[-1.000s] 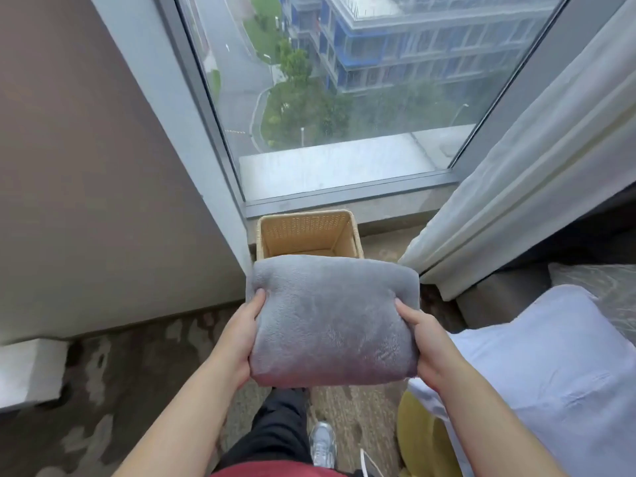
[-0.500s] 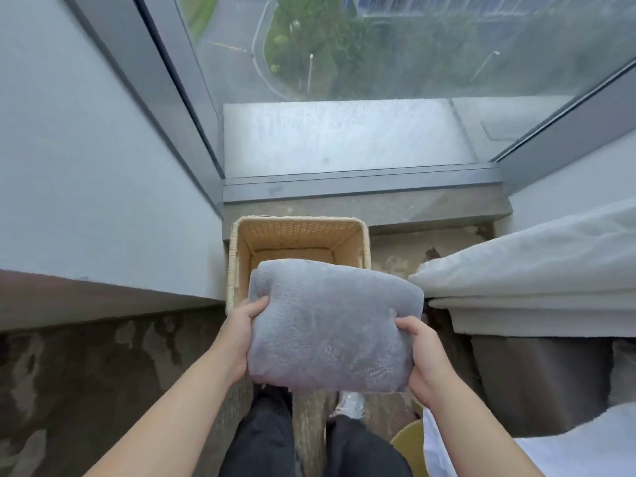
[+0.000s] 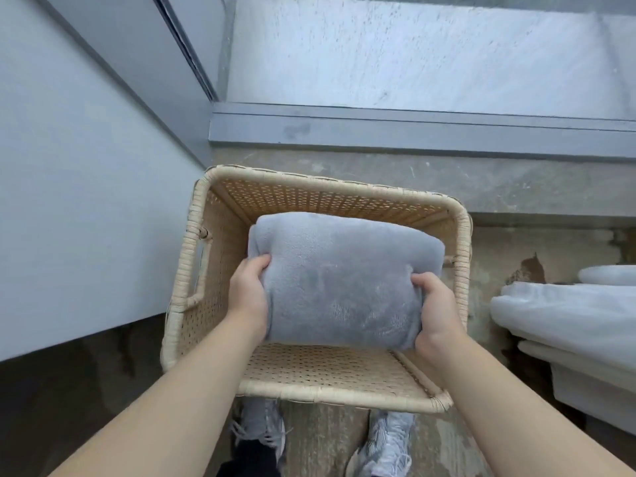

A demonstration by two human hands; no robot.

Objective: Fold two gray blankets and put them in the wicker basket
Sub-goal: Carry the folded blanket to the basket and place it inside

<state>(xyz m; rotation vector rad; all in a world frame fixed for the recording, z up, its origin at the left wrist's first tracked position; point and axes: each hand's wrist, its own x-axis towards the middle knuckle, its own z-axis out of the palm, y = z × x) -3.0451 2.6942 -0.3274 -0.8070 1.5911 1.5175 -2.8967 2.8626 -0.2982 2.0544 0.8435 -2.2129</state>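
A folded gray blanket (image 3: 344, 277) is held between both hands, inside the open top of the wicker basket (image 3: 330, 394). My left hand (image 3: 249, 292) grips the blanket's left side. My right hand (image 3: 435, 311) grips its right side. The basket is tan woven cane with a handle slot in its left wall and stands on the floor below a window. The blanket covers most of the basket's inside, so I cannot tell whether it rests on the bottom. No second gray blanket is in view.
A pale wall (image 3: 79, 201) stands close on the left of the basket. A window sill and frame (image 3: 413, 132) run behind it. White curtain folds (image 3: 568, 321) lie on the floor at the right. My shoes (image 3: 385, 442) stand just before the basket.
The view has tipped down and come closer to the basket. Both hands have carried the folded blanket forward and down, from above the near rim into the basket's opening.
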